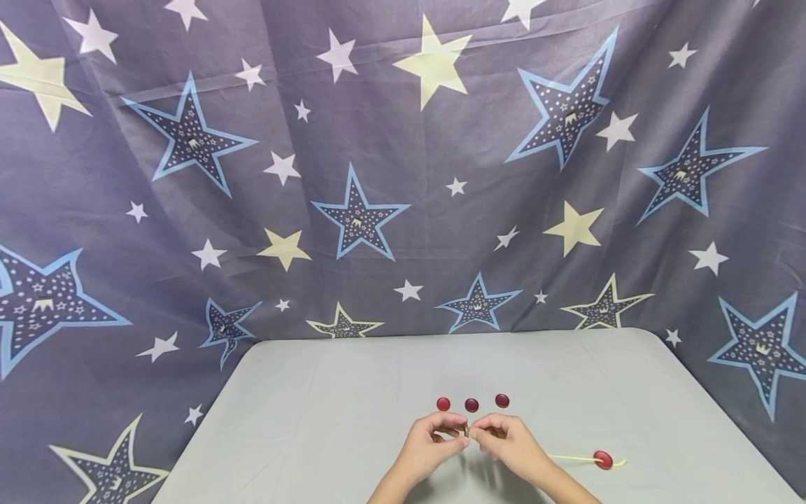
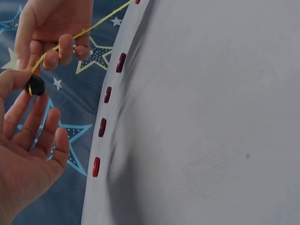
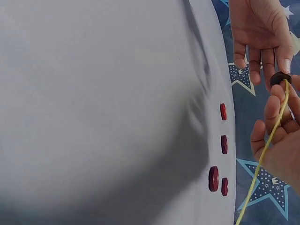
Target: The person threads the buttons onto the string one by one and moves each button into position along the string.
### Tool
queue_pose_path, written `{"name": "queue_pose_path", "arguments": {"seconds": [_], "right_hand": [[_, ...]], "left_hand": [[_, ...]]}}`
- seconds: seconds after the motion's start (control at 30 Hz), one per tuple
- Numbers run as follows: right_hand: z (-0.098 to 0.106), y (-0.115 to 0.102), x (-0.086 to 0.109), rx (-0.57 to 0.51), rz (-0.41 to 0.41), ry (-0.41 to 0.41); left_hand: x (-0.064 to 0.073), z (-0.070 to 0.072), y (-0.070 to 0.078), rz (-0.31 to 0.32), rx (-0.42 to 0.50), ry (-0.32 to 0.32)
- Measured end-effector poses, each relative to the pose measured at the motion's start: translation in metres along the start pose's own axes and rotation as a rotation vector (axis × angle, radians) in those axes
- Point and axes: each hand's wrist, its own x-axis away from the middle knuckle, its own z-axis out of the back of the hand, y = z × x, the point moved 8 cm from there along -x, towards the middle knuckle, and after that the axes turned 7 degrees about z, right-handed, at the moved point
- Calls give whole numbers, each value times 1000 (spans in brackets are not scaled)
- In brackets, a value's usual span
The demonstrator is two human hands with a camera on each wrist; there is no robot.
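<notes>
My left hand (image 1: 431,448) holds a small dark button (image 2: 35,85) between thumb and fingers, above the table. A yellow string (image 3: 262,157) runs to this button, and a short end of it shows on the button's face in the left wrist view. My right hand (image 1: 511,446) pinches close by, its thumb and forefinger on the string right beside the button; the exact contact is partly hidden. The string trails rightward past the right hand to a red button (image 1: 602,459), lying across its face with a short tail beyond.
On the pale table (image 1: 315,420), beyond the hands, lie a bright red button (image 1: 443,404) and two dark red buttons, one in the middle (image 1: 471,404) and one at the right (image 1: 502,400). A star-patterned cloth (image 1: 378,140) hangs behind the table's back edge.
</notes>
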Motion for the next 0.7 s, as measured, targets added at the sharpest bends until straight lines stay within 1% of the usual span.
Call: {"name": "queue_pose_path", "arguments": {"seconds": [0.13,0.3,0.43,0.7], "right_hand": [[0,2,0,-24,-20,-9],[0,5,0,-23,-30,2],[1,7,0,-21,-31,7],[2,7,0,-36,-14,21]], "left_hand": [[-4,0,-11,4,-33,14],[-8,-1,-22,1,-42,18],[-9,0,-25,0,-32,23],[-9,1,-32,15,-14,78]]}}
